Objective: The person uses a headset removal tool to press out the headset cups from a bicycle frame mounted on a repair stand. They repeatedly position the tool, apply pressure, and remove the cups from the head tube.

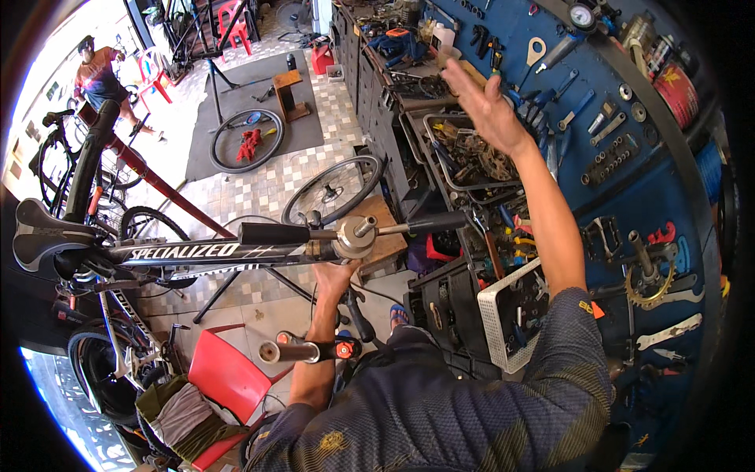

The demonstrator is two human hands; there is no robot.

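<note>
A black bike frame (pixel 185 253) stretches across the middle left, with a saddle (pixel 49 236) at its far left end. On its head tube sits a silver head-tube tool (pixel 355 237) with two black grips (pixel 274 234) pointing left and right. My left hand (pixel 336 277) is up against the underside of the head tube; its fingers are mostly hidden there. Across my left forearm, nearer me, lies a suspension fork (pixel 299 352) with orange knobs. My right hand (pixel 487 110) is raised over the workbench, fingers stretched out, holding nothing.
A blue tool board (pixel 605 149) carries wrenches and sockets at the right. Beside it are a parts tray (pixel 464 186) and a white basket (pixel 489 330). A red chair (pixel 232 374) stands lower left. Loose wheels (pixel 334 189) lie ahead. Another person (pixel 102 75) is at the far left.
</note>
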